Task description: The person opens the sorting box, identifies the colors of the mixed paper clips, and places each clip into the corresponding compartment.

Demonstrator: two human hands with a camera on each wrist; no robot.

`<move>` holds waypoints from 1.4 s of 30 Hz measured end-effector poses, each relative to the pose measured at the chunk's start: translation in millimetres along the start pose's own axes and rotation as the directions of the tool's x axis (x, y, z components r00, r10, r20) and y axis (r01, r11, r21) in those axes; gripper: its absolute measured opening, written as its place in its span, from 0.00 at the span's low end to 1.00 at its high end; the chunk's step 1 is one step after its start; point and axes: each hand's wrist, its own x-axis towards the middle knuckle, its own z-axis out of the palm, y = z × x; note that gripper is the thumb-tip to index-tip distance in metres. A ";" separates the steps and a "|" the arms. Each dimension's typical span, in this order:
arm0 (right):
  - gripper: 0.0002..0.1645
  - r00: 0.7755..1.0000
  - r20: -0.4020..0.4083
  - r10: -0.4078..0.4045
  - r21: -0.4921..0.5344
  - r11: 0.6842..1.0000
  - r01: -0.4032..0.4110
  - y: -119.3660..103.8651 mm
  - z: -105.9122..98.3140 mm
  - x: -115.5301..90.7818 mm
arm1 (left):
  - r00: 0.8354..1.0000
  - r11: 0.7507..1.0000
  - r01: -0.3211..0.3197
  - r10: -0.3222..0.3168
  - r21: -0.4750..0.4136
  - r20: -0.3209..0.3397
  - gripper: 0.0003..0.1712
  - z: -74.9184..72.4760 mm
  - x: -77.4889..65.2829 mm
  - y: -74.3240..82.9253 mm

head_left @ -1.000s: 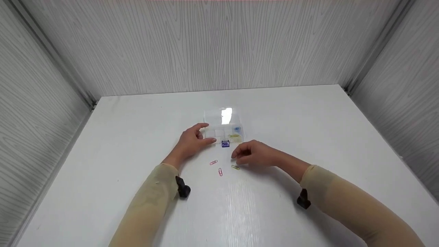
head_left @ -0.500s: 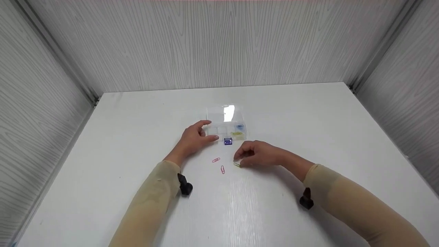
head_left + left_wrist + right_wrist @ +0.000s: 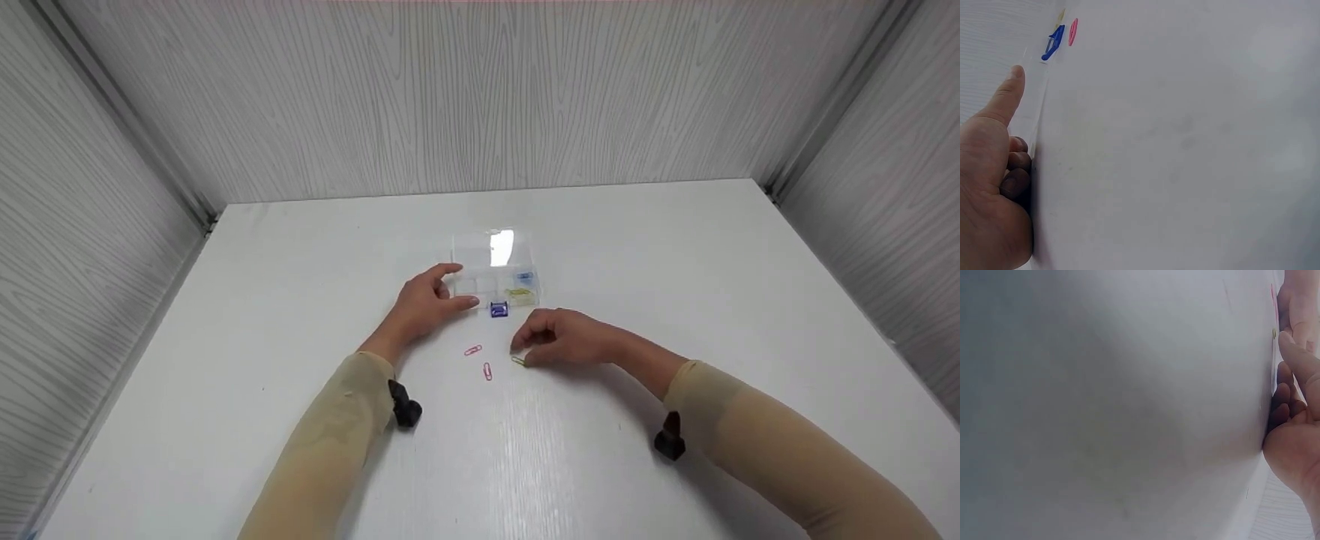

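Note:
A clear plastic compartment box (image 3: 487,298) stands with its lid (image 3: 472,249) folded back. My left hand (image 3: 424,304) holds its left side, thumb along the front edge and index finger at the back. A blue clasp-like piece (image 3: 499,310) sits at the box's front edge. Yellow paperclips (image 3: 519,292) and a blue one (image 3: 526,276) lie in right-hand compartments. Before the box, my right hand (image 3: 566,337) is low over the table, its thumb tip at the end of a yellow-green paperclip (image 3: 517,361), index fingertip just apart from the thumb.
Two pink paperclips (image 3: 472,350) lie on the white table (image 3: 337,247), left of the yellow-green one. A wood-grain panel (image 3: 480,97) rises behind the table, with further panels at both sides. Black wrist cameras (image 3: 406,405) hang under both forearms.
My right thumb has come in over the end of the yellow-green paperclip, which was slightly apart from it a second ago. The left hand stays on the box. The head view has shifted slightly.

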 end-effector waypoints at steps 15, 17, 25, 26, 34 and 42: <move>0.13 1.000 -0.012 -0.011 -0.040 0.999 0.011 -2.8 1.9 2.9 | 1.000 1.000 -0.016 0.015 -0.019 -0.006 0.43 -1.6 2.7 -1.6; 0.13 1.000 -0.011 -0.008 -0.047 0.999 0.008 -3.0 2.1 3.2 | 1.000 1.000 -0.021 0.021 -0.013 -0.005 0.43 -2.1 2.8 -1.8; 0.18 1.000 -0.008 -0.005 -0.066 0.998 0.005 -2.1 3.0 3.6 | 1.000 1.000 -0.010 0.010 -0.008 0.003 0.43 -1.7 3.0 -1.9; 0.19 1.000 -0.008 -0.002 -0.068 0.998 0.001 -2.4 2.9 3.5 | 1.000 1.000 -0.008 0.008 -0.007 0.004 0.43 -1.7 3.0 -1.9; 0.16 1.000 0.008 -0.007 -0.084 0.996 0.007 -5.4 3.1 1.7 | 1.000 1.000 -0.026 0.026 -0.016 0.002 0.44 -1.4 0.5 -1.4; 0.14 1.000 0.008 0.009 -0.105 0.994 -0.008 -5.8 4.2 1.2 | 1.000 0.999 -0.029 0.029 -0.013 0.001 0.43 -0.2 0.2 -2.0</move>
